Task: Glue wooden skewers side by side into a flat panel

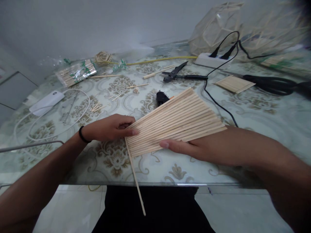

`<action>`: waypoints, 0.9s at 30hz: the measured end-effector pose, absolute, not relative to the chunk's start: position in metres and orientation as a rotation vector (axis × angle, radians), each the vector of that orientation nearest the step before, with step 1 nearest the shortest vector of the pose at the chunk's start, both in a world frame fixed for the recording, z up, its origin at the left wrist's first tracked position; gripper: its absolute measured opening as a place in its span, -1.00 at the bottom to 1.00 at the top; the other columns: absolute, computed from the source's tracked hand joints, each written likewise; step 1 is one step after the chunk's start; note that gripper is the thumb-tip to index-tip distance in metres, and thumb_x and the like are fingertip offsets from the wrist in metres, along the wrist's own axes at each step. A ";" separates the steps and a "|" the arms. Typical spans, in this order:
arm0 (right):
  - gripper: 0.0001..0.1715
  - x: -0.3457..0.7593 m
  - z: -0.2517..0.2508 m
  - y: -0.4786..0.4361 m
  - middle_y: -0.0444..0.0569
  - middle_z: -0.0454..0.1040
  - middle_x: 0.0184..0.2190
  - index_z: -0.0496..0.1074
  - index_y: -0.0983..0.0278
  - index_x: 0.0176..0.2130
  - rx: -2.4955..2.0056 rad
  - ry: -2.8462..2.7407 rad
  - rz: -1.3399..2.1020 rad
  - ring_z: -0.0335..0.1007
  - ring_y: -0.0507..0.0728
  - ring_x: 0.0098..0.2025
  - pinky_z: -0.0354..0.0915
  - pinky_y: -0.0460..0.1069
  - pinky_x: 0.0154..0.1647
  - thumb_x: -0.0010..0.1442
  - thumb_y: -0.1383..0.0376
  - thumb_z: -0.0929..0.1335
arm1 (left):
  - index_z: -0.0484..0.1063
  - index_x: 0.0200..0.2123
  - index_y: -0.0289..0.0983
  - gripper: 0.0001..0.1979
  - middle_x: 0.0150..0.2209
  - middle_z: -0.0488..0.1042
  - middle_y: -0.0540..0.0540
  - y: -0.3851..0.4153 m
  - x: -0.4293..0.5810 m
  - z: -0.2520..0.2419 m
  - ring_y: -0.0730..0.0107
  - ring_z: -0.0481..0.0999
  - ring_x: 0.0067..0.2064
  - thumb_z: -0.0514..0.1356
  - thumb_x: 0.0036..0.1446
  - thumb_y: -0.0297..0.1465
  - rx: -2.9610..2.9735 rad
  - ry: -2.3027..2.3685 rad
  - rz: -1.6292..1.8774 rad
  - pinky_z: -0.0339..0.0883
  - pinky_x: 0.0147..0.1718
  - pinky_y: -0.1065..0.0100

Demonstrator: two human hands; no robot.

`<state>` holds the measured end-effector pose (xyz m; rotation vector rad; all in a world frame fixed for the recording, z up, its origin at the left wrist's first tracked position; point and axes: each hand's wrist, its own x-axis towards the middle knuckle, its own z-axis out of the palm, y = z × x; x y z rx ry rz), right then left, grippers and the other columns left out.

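A fan-shaped panel of wooden sticks [175, 119] laid side by side is held above the table, narrow end toward the left. My left hand [114, 127] grips its narrow end, thumb on top and the other fingers curled at the edge. My right hand [199, 147] supports the panel from below, its thumb on the near edge and the fingers hidden underneath. From the narrow end a single wooden stick [137, 184] sticks out toward me past the table edge. Just beyond the panel lies a black tool [162, 98] with an orange tip, partly covered.
Black cutting pliers [176, 72], a small stick panel [235, 84] and black-handled scissors [269, 84] lie farther back. A white power strip [211, 60] has black cables. Bagged sticks [76, 72] and a white power bank [46, 103] with a looped cable sit left.
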<state>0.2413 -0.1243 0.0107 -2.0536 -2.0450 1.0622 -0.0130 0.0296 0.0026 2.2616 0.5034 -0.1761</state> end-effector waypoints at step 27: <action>-0.10 0.241 0.013 -0.126 -0.27 0.32 0.43 0.23 -0.19 0.44 -1.950 -2.037 1.090 0.25 0.41 0.44 0.18 0.35 0.47 0.26 -0.39 0.25 | 0.29 -0.36 -0.24 -0.60 -0.44 0.17 0.09 0.029 -0.013 0.003 0.46 0.16 -0.41 0.20 0.35 -0.05 2.238 0.519 -0.178 0.07 -0.43 0.39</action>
